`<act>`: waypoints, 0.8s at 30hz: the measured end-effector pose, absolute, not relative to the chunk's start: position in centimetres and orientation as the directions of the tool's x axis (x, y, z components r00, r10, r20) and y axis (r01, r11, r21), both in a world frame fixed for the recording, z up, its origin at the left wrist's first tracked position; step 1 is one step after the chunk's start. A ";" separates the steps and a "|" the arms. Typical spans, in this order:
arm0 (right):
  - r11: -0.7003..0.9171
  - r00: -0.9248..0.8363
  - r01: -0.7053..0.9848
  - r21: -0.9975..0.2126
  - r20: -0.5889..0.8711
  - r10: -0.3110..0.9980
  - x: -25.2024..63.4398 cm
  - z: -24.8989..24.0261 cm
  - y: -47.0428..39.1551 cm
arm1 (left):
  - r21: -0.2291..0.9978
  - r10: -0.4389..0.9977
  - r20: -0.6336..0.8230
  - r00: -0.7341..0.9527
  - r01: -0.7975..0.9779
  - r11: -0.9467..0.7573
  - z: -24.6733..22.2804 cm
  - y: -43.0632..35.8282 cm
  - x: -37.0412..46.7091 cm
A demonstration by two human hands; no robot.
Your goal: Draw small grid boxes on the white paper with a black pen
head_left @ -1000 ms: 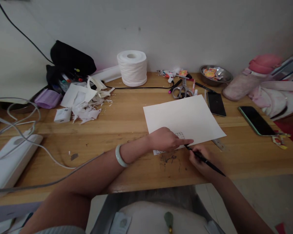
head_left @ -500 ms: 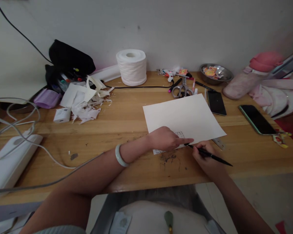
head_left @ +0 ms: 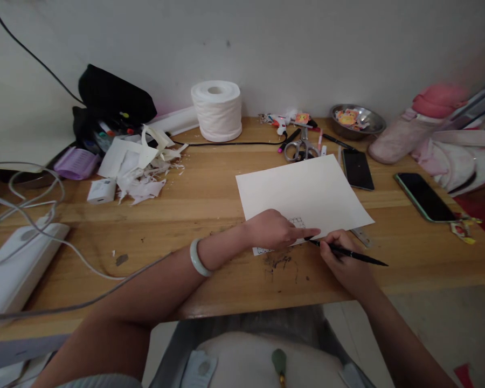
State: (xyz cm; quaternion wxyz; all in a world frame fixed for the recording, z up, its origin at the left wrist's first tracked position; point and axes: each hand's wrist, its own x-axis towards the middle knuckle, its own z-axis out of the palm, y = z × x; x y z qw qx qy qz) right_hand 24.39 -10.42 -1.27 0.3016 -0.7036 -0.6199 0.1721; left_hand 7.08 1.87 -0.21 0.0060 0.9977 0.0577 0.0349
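A white sheet of paper [head_left: 303,188] lies at a slant on the wooden table, with small black outlines drawn near its lower left edge. My left hand [head_left: 275,229] rests on that edge, index finger stretched to the right and the other fingers curled under; whether they hold anything is hidden. A pale bangle circles the left wrist. My right hand [head_left: 343,261] grips a black pen [head_left: 358,255] at the lower right of the sheet. The pen's tip meets the paper's lower edge, just by the left index fingertip.
Scissors [head_left: 302,150], markers and a glue gun sit behind the paper. Two phones [head_left: 358,170], a metal bowl [head_left: 358,122] and a pink bottle [head_left: 404,134] are to the right. Paper scraps [head_left: 139,172], a white roll [head_left: 217,111] and a cabled white box [head_left: 24,264] stand left.
My right hand has shifted slightly upward, and the pen's back end has tilted up and to the right. My left hand stays in place on the paper.
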 end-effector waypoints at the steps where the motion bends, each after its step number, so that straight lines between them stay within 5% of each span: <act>1: -0.038 0.166 0.762 -0.647 0.138 0.976 24.4 -1.3 -10.4 | 0.018 0.118 0.068 0.991 0.117 -0.993 -0.2 1.9 7.1; 5: -0.035 0.174 0.729 -0.684 0.136 0.975 24.3 -1.5 -10.6 | 0.020 0.121 0.081 0.989 0.120 -0.993 -0.4 1.9 7.1; 13: 0.097 -0.009 0.908 -0.406 0.214 0.977 22.7 -1.6 -11.4 | 0.025 0.091 0.100 0.991 0.089 -0.996 -0.4 1.8 7.1; 24: 0.084 -0.029 0.950 -0.302 0.180 0.983 22.6 -1.7 -11.2 | 0.036 0.109 0.080 0.991 0.107 -0.994 -0.3 1.8 7.1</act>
